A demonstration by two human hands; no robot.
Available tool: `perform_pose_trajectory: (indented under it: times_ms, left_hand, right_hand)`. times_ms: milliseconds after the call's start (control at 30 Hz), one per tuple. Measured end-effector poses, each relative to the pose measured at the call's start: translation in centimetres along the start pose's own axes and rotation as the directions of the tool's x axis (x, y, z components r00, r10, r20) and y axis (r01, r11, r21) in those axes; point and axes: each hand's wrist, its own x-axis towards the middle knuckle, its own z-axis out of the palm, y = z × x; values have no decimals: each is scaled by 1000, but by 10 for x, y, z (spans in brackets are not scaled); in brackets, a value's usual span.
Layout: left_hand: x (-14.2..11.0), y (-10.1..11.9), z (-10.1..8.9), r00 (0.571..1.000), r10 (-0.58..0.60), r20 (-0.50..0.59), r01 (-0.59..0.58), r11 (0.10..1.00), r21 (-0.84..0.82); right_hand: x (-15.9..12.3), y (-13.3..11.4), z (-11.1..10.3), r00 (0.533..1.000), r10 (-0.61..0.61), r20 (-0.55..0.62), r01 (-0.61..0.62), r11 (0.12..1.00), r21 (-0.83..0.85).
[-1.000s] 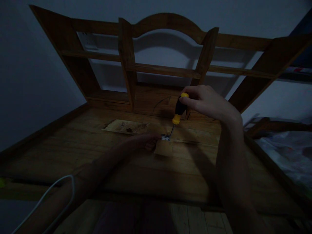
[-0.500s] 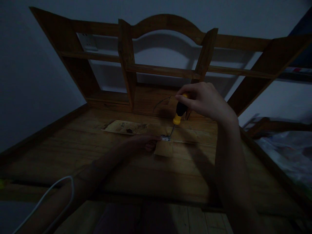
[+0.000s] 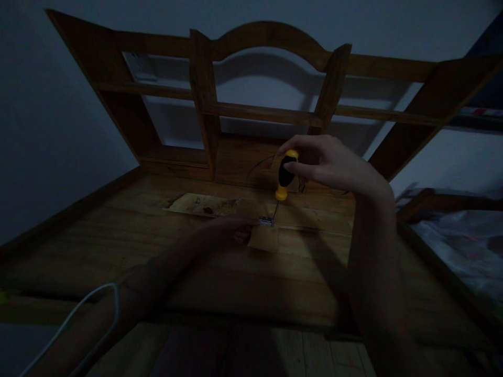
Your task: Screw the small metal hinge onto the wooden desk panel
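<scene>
My right hand (image 3: 314, 159) is closed around the black-and-yellow handle of a screwdriver (image 3: 286, 175). The screwdriver leans slightly, handle up, and its thin shaft runs down to the right end of a small silvery metal piece (image 3: 266, 221). My left hand (image 3: 240, 229) is closed at that piece's left end, with a fingertip pressed on it and the other fingers curled under. Just below the metal lies a flat tan square (image 3: 263, 239); whether the two are joined I cannot tell. Dim light hides the finer detail.
All this is on a wooden desk (image 3: 188, 272) with a shelf unit (image 3: 267, 112) at its back. A worn pale strip (image 3: 200, 205) lies left of the work. A white cord (image 3: 116, 298) hangs by my left forearm. Plastic-wrapped items (image 3: 459, 246) sit at right.
My right hand has shifted its hold on the screwdriver, so more of the handle shows. The handle has tipped a little to the left. My left hand and the metal piece stay put.
</scene>
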Motion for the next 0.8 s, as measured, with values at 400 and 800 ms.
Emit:
perform_pose_trajectory:
  times_ms: [400,800]
  left_hand:
    - [2,-7,-11,987,1,163,10,998,-62]
    - [-11,2,1,981,22,191,-38,996,84]
  right_hand:
    - [8,0,15,997,-40,-73,29,988,-150]
    - [11,9,23,996,-9,-84,-9,976,-219]
